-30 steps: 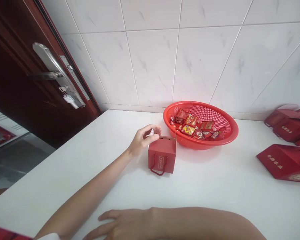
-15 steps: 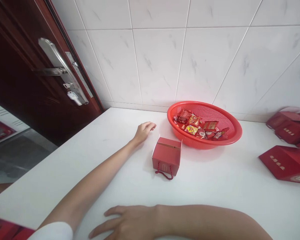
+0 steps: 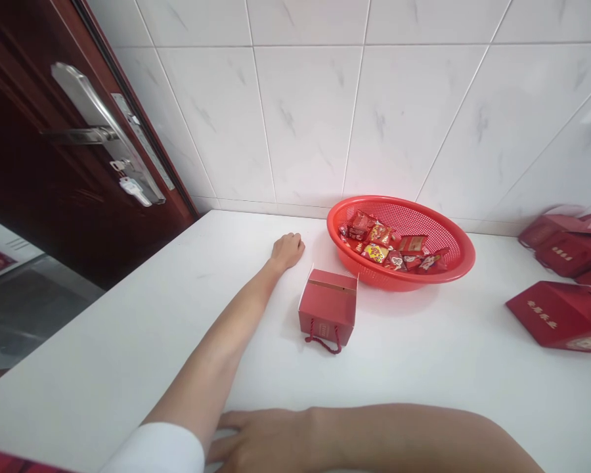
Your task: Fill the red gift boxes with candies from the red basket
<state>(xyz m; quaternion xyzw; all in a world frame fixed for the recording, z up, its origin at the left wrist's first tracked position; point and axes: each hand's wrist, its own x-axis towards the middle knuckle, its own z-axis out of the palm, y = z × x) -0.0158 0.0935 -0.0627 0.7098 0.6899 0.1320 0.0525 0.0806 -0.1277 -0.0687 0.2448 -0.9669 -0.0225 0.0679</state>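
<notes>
My left hand (image 3: 288, 250) rests on the white table, its fingers curled in and nothing seen in them, left of the red basket. Near the front edge my right hand (image 3: 261, 439) lies flat with its fingers spread, partly behind my left forearm. Between them, a little to the right, stands a small red box (image 3: 327, 306) with a twisted cord handle toward me; neither hand touches it. The red plastic basket (image 3: 394, 285) behind it holds several wrapped snacks (image 3: 375, 253) in red and yellow.
Several red gift boxes (image 3: 561, 315) stand at the right side of the white table (image 3: 423, 355). A tiled wall (image 3: 310, 118) runs behind it. At the left is a dark red door (image 3: 24, 164) with a metal handle and keys.
My left hand has curled its fingers in and shifted slightly right, its forearm now covering part of my right hand. The camera view has shifted a little. The box and basket stay put.
</notes>
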